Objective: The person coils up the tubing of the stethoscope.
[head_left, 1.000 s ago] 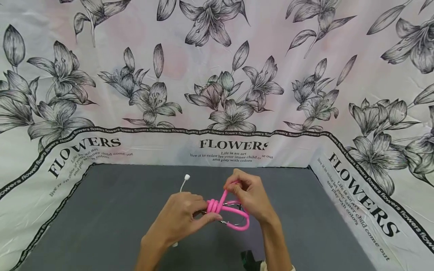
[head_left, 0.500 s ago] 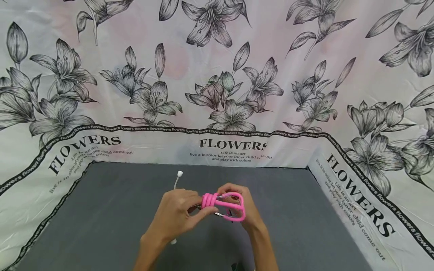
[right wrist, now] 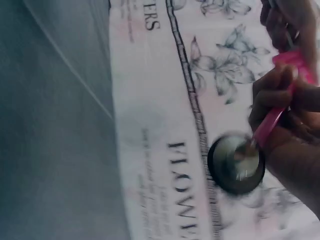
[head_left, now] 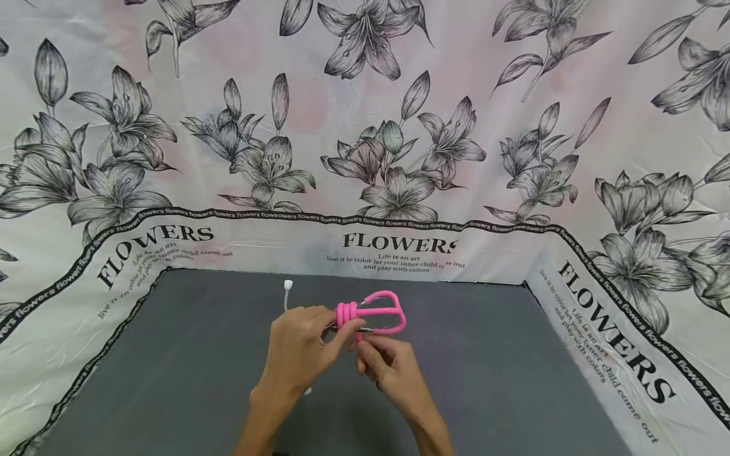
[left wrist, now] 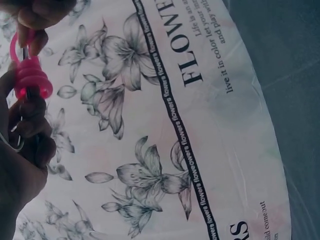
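Note:
A stethoscope with bright pink tubing is held above the grey table. Part of the tubing winds in several tight turns around the folded bundle, and a pink loop sticks out to the right. My left hand grips the bundle just left of the turns, thumb along the near side. White ear tips show behind and below that hand. Under the loop, my right hand pinches the tubing's free length. In the right wrist view the round chest piece dangles from this length, slightly blurred.
The dark grey tabletop lies beneath both hands. A white cloth printed with lilies and the word FLOWERS borders it at the back and sides.
My right hand has carried the tubing's free length from above the bundle, around behind it, to below it. My left hand keeps its grip; the loop now points right and slightly higher.

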